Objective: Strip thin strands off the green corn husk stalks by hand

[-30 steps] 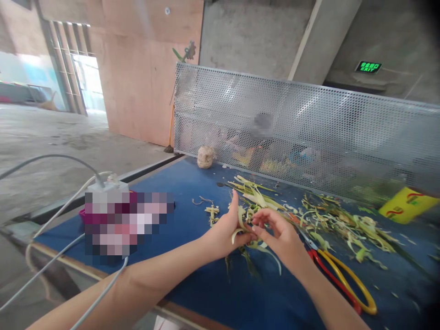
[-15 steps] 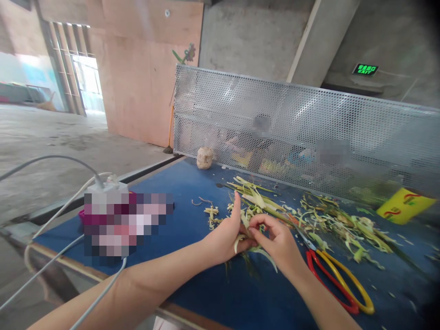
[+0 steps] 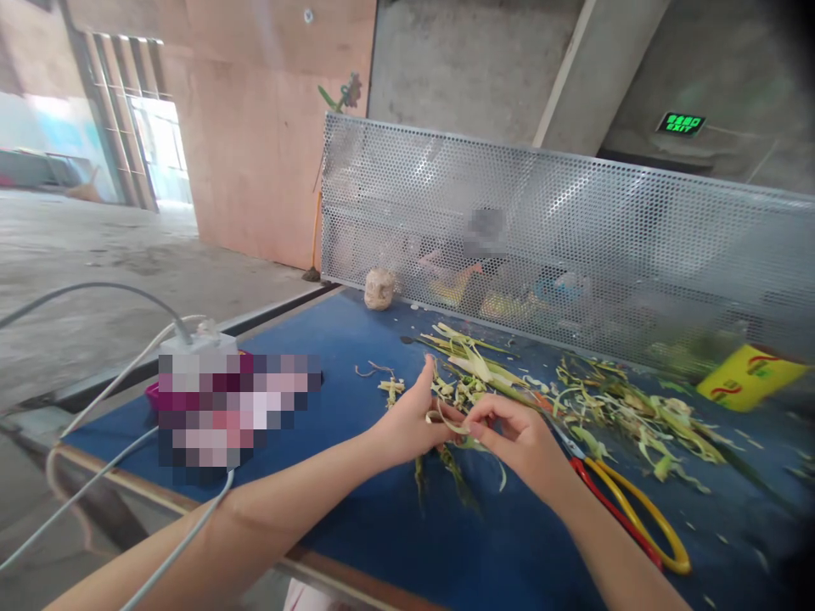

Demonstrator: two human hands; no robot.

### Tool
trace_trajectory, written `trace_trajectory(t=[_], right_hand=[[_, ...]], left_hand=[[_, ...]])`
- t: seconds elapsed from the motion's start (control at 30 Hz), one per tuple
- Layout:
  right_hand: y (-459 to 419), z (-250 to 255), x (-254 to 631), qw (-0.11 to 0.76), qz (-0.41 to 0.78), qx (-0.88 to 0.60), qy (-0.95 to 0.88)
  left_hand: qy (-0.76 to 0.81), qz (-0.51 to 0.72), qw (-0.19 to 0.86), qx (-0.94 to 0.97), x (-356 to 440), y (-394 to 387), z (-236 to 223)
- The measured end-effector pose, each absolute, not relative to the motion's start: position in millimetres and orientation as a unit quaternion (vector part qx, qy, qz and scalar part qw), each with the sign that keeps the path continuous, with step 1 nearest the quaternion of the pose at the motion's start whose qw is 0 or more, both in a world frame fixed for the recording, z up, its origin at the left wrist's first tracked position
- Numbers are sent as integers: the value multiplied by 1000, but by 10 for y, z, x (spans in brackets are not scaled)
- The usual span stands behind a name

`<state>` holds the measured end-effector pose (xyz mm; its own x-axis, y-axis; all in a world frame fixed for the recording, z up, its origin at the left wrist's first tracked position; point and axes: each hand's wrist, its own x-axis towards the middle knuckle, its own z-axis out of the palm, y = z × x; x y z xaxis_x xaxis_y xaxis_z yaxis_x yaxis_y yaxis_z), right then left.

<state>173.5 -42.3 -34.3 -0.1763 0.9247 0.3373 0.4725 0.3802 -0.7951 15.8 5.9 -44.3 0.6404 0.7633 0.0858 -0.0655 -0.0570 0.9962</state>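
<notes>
Pale strip looped between two hands, blue-topped table

White cables: run in from the left edge; one crosses in front of the left forearm.
White power block: on or against a magenta basket, beside a pixelated area.
Blue tabletop: bears the plant matter and tools.
Beige lump: near the far edge, by the perforated metal screen.
Pale cut pieces: just left of the left thumb; the hand now covers more of them than in the previous frame.
Left hand: thumb raised and apart from the fingers, leaning further left than before; whether the fingers close on anything cannot be told.
Pale strip: between the hands, one part curled by the left fingers. Formerly bent downward from the left hand, it now makes a flatter loop across to the right fingertips.
Green tufts: below the hands, plainer than before.
Right hand: narrow pinch, thumb and forefinger on the strip's right end.
Long leaves: lying beyond the hands.
Scissors: red and yellow handles, just right of the right forearm, which now hides more of the red loop.
Leaf scraps: loose spread, right of the scissors' blades.
Yellow packet: far right, near the screen.
</notes>
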Motion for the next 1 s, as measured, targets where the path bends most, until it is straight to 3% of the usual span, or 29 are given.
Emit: trace_trajectory(t=[0.2,0.63,1.0], right_hand=[[-424,-318,1769,409,235,-492,-732],[-425,-293,1801,422,330,-488,-689],[-391,-337,1802,467,248,-488,-695]], left_hand=[[281,345,666,598,179,61,-403],[310,366,651,588,161,76,-394],[332,363,663,564,162,82,-388]])
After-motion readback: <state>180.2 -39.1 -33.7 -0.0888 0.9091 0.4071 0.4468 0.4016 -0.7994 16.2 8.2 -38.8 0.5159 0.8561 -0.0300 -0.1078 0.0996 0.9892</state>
